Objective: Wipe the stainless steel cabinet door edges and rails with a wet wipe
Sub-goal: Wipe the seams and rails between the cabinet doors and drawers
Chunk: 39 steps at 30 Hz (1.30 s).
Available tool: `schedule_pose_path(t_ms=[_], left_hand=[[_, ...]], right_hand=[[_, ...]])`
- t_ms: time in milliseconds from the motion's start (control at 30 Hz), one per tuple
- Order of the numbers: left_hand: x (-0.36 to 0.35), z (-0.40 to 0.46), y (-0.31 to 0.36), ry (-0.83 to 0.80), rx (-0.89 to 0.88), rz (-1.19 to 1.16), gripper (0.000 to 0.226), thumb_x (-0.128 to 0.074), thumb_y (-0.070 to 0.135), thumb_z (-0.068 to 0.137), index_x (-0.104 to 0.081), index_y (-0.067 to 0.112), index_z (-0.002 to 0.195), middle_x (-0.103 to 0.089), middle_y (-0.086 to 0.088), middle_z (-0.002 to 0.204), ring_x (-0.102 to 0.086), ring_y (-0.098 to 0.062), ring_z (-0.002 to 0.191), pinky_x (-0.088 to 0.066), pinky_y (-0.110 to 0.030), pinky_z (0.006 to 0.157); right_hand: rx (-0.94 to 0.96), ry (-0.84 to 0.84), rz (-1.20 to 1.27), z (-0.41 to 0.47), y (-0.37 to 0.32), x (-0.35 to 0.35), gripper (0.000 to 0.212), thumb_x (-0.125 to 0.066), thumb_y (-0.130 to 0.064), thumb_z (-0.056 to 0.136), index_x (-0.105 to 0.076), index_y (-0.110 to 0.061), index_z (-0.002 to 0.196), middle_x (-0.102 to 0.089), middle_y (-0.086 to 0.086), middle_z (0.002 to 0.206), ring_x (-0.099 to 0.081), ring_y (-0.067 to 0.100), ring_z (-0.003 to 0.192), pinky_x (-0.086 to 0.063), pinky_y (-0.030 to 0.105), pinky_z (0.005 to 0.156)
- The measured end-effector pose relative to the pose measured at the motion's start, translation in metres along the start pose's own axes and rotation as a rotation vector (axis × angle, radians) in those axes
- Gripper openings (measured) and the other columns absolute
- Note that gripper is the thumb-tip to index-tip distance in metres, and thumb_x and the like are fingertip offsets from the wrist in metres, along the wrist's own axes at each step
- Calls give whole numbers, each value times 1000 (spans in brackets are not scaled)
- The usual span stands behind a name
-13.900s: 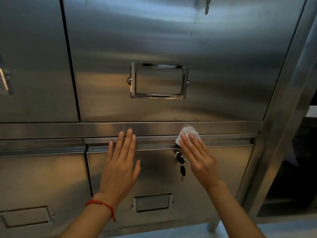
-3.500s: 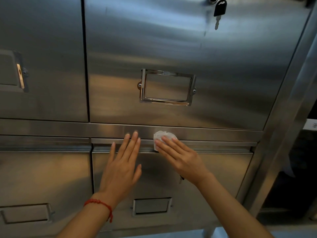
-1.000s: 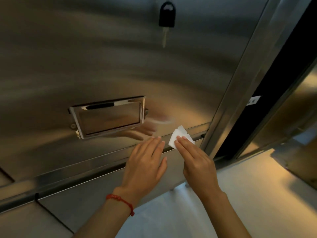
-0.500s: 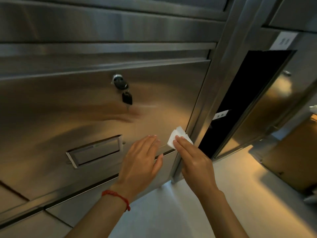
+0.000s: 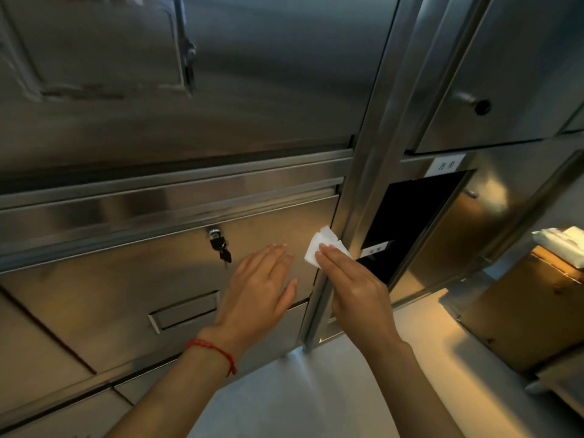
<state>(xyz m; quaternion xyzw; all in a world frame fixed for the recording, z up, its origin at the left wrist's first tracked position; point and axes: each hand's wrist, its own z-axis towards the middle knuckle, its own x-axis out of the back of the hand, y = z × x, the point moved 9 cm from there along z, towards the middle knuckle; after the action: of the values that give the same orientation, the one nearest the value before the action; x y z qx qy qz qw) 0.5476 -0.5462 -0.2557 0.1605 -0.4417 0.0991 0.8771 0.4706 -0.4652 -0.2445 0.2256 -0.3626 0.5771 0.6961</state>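
Note:
A stainless steel cabinet fills the view. My right hand (image 5: 350, 279) presses a folded white wet wipe (image 5: 319, 248) with straight fingers against the right edge of the lower door (image 5: 126, 273), beside the vertical steel post (image 5: 357, 197). My left hand (image 5: 259, 289) lies flat on the same door's front, fingers straight, a red string on its wrist. A lock with a dangling key (image 5: 221, 248) sits on the door to the left of my hands, and a recessed label holder (image 5: 186, 311) lies below it. A horizontal rail (image 5: 177, 184) runs above the door.
Right of the post is a dark open compartment (image 5: 407, 222) with a white label (image 5: 447, 165) above it. An upper door with a black knob (image 5: 482, 106) is at top right. A brown cardboard box (image 5: 537, 301) carrying white cloths (image 5: 559, 241) stands on the pale floor (image 5: 316, 390) at right.
The view has swung upward. My right hand has slid the wipe up the door's right edge along the post, and my left hand has moved up the door front with it.

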Motion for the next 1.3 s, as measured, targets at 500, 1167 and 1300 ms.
schedule_pose_path(t_ms=[500,1167,1300], left_hand=[[90,47,37,-130,98,79,51,-35,41,97,-36,15,141,-35,-1,147,-26,-15,137,-14,-29,110],[109,93,122,-157,-82,-8,51,-31,44,97,-37,18,140,-33,0,148,-23,-12,138,-11,-30,113],[104,107,131,-162,-150,-22,51,-30,44,98,-35,18,141,-32,0,149,-23,-13,138,-11,-30,113]], right_hand=[[69,9,4,46,-22,124,57,-81,20,45,-72,2,99,-71,15,101,-70,30,91,-59,43,65],[-117,-13,-261,43,-1,187,69,-95,-11,43,-70,0,106,-69,16,108,-67,27,101,-55,41,80],[-110,32,-328,44,9,197,62,-92,-5,45,-71,1,103,-70,17,106,-68,27,98,-56,41,79]])
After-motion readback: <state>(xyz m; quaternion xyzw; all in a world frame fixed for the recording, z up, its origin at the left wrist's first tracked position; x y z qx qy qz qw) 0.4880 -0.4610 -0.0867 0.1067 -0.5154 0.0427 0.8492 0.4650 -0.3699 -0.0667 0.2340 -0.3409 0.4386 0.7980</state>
